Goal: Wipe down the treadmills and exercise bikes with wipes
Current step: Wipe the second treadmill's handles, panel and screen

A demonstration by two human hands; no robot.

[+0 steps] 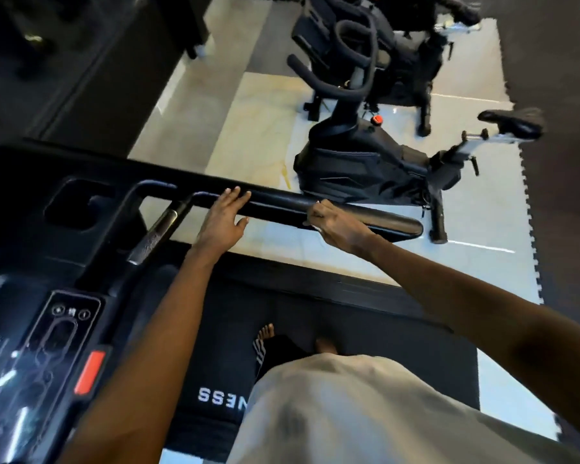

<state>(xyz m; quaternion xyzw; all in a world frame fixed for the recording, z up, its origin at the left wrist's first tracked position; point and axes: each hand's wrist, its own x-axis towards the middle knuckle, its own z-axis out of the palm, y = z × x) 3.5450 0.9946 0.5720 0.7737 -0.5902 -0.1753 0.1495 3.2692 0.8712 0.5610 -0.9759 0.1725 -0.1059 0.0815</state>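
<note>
Treadmill handrail (275,200): black padded bar, long axis running from the console to its free end beside the exercise bike (365,162). Wipe (307,224): white, only slivers showing, held on the handrail by the right hand (335,226), fingers curled over it; the next stroke likely follows the bar's axis. Left hand (223,217): fingers straight, flat on the handrail, console side. Cup-holder recess (77,202): contents too dark to tell.

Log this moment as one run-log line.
left hand: flat on black padded treadmill handrail | right hand: holds white wipe against handrail
</note>
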